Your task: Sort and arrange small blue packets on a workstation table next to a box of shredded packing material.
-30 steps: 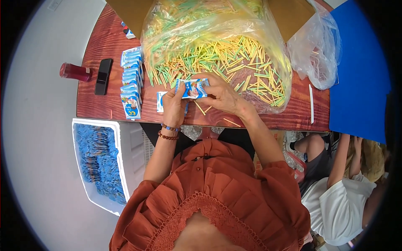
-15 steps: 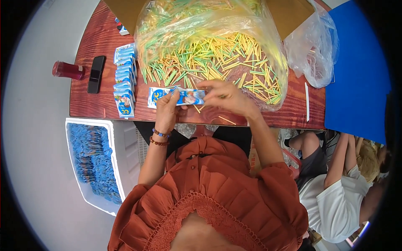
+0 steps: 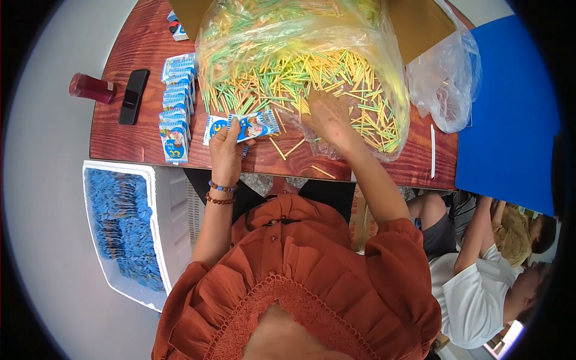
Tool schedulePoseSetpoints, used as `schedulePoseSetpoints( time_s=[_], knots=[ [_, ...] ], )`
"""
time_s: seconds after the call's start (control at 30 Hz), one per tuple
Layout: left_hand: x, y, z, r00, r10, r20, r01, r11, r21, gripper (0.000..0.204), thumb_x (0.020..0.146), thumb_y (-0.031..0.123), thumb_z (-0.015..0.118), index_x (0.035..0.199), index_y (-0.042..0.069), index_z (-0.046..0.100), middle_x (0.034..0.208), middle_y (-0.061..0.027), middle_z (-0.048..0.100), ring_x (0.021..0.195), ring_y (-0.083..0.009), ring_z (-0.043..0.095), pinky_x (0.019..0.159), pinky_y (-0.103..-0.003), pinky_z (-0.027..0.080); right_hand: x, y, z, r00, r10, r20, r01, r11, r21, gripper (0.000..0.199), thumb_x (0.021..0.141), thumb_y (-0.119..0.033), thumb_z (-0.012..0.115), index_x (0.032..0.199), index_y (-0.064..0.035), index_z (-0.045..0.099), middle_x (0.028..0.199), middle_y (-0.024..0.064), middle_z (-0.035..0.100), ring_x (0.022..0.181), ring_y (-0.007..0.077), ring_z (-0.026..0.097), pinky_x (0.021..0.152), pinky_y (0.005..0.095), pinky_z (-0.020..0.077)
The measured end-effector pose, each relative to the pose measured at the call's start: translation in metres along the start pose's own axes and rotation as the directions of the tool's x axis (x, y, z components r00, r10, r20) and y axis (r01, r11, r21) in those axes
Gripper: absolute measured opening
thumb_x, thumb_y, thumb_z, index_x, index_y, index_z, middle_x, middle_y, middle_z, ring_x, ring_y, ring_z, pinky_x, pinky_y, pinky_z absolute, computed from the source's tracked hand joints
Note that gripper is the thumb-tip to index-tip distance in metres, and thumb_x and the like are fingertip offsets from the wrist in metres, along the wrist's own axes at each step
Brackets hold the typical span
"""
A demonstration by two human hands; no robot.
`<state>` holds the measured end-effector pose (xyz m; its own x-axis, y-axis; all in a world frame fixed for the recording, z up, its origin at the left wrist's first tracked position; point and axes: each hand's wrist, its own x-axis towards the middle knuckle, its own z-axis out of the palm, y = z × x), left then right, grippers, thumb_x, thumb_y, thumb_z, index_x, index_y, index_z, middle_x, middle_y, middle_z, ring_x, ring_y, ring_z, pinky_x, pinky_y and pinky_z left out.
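My left hand [image 3: 226, 144] grips small blue-and-white printed packets [image 3: 258, 124], fanned so that one overlaps another; how many is not clear. To its right, my right hand [image 3: 331, 122] reaches into a spread of thin yellow, green and orange sticks [image 3: 282, 81] in front of an opened clear plastic bag [image 3: 300, 33]. Its thumb and fingers close around a few yellow sticks, though the fingertips are partly hidden. A few loose sticks [image 3: 278, 148] lie between the two hands and near the table's front edge.
Left of my hands, an overlapping row of packets [image 3: 175, 141] lies beside a black phone [image 3: 133, 96] and a red jar [image 3: 91, 88]. A white foam box [image 3: 153, 210] of blue packets stands below. Right are another clear bag [image 3: 444, 90], a white strip [image 3: 433, 153] and a seated person [image 3: 474, 294].
My right hand has left the packets and moved up and right into the sticks. My left hand still holds the packets. The whole view has shifted slightly.
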<state>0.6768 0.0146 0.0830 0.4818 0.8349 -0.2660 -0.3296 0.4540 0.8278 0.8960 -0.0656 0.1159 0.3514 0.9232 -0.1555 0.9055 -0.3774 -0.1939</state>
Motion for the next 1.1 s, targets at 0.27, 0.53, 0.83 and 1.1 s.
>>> schedulePoseSetpoints(
  time_s=[0.27,0.53,0.83,1.1],
  knots=[
    [0.001,-0.002,0.005,0.998,-0.035,0.044,0.037,0.999,-0.036,0.021,0.096,0.021,0.057,0.089,0.003,0.065,0.084,-0.0045,0.067,0.075,-0.0101,0.062,0.061,-0.025,0.052,0.006,-0.008,0.014,0.996,0.004,-0.084,-0.011,0.996,-0.087,0.029,0.076,-0.024,0.067,0.091,-0.0006,0.061,0.087,0.0166,0.065,0.084,0.0333,0.064,0.080,0.0476,0.0417],
    [0.004,-0.004,-0.011,1.000,-0.031,-0.005,0.031,0.997,-0.066,0.022,0.096,0.022,0.056,0.095,0.003,0.065,0.088,-0.0058,0.068,0.075,-0.0122,0.063,0.061,-0.026,0.051,0.003,0.020,0.019,0.996,-0.019,-0.090,0.017,1.000,-0.017,0.022,0.087,-0.021,0.051,0.089,-0.0009,0.060,0.084,0.0178,0.065,0.082,0.0353,0.063,0.071,0.0497,0.0398],
    [0.011,-0.005,0.020,0.992,-0.072,0.099,0.085,0.987,-0.137,0.021,0.096,0.022,0.057,0.091,0.003,0.065,0.088,-0.0051,0.067,0.076,-0.0116,0.062,0.064,-0.025,0.052,-0.022,0.035,-0.012,0.970,0.207,-0.127,0.066,0.277,0.959,0.037,0.100,-0.022,0.039,0.106,0.0071,0.061,0.103,0.0150,0.066,0.098,0.0234,0.059,0.090,0.0346,0.0467],
    [0.021,-0.026,0.059,0.991,-0.055,0.126,0.073,0.987,-0.142,0.024,0.096,0.022,0.056,0.099,0.001,0.064,0.092,-0.0061,0.067,0.076,-0.0118,0.061,0.063,-0.025,0.051,-0.024,-0.015,-0.029,0.888,0.285,-0.361,0.417,-0.165,0.894,0.025,0.102,-0.017,0.037,0.112,0.0046,0.045,0.115,0.0241,0.060,0.113,0.0247,0.054,0.094,0.0367,0.0447]
  ],
)
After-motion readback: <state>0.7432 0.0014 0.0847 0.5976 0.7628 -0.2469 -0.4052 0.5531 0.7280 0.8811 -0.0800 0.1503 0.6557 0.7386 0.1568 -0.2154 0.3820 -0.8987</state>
